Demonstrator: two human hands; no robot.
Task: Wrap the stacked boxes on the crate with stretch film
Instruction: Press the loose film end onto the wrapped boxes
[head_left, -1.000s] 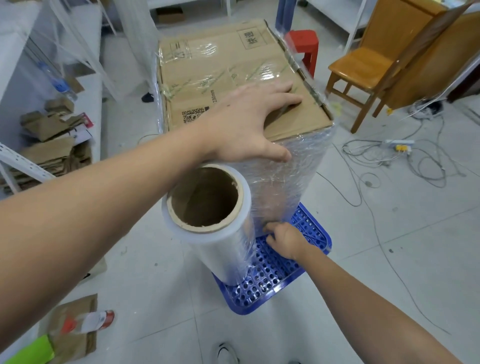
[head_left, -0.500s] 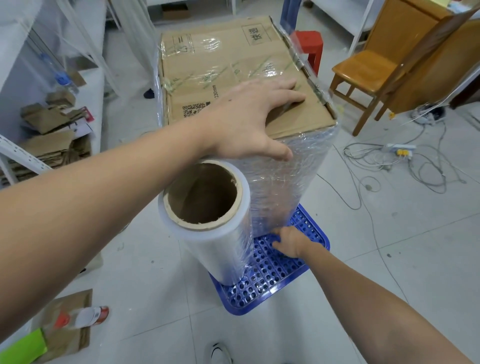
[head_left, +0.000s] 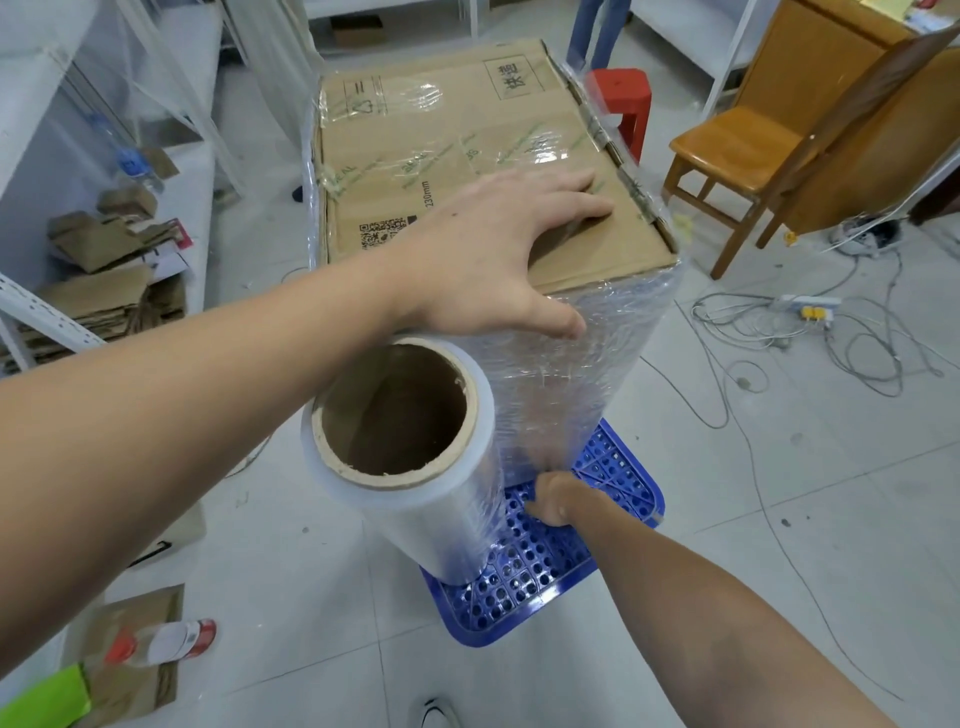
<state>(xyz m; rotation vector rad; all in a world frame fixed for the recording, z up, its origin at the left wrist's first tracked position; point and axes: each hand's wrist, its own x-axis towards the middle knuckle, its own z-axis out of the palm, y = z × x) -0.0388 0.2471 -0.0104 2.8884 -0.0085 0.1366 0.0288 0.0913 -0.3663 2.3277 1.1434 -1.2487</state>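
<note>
On the pale tiled floor (head_left: 779, 519) sits one blue plastic crate (head_left: 545, 597) carrying a film-wrapped brown cardboard box stack (head_left: 467, 156) and one clear film roll (head_left: 415, 467). The left hand (head_left: 493, 249) lies flat with straight fingers on the box top. I cannot tell what the right hand (head_left: 558, 499) fingers hold low down.

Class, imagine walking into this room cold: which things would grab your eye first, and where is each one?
First, the big roll of stretch film standing on end in the centre foreground, its cardboard core open toward the camera. Behind it, the film-wrapped cardboard boxes sit on a blue crate, with the left hand spread flat on top and the right hand low at the stack's base. A red stool and wooden chair stand out at the right rear.
</note>
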